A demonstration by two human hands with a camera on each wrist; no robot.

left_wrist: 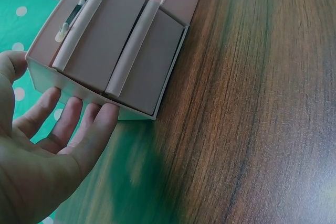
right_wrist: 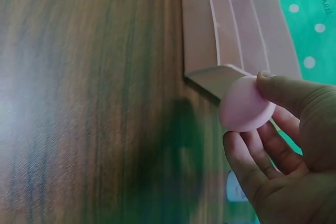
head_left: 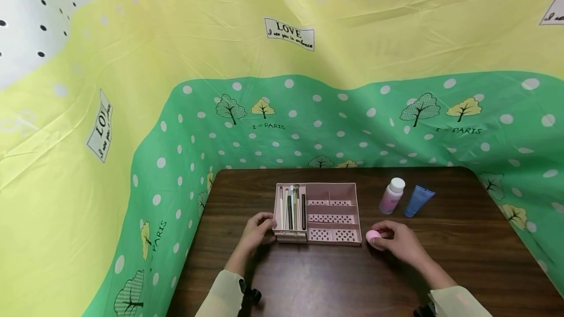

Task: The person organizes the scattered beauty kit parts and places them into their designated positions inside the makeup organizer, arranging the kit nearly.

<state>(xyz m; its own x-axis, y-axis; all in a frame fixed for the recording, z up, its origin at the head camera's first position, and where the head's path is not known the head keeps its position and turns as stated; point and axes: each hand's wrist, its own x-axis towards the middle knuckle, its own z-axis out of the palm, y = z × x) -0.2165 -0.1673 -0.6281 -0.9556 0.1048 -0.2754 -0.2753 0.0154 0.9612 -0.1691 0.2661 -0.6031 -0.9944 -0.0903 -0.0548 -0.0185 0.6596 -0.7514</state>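
A pink makeup organizer (head_left: 333, 244) lies on the dark wooden table, with makeup brushes (head_left: 291, 207) in its left compartment. Two small drawers (left_wrist: 100, 40) show on its front in the left wrist view. My left hand (head_left: 255, 231) rests at the organizer's left side, its fingertips touching the side wall. Just beyond the organizer's right front corner, my right hand (head_left: 398, 241) pinches a pink egg-shaped makeup sponge (right_wrist: 247, 103) between thumb and fingers. The sponge looks held slightly above the table. Divided sections with dotted floors make up the organizer's right part.
Behind my right hand stands a pink bottle with a white cap (head_left: 392, 195). A blue squeeze tube (head_left: 418, 201) stands to its right. Green and yellow patterned cloth (head_left: 308, 126) hangs around the back and sides of the table (head_left: 326, 283).
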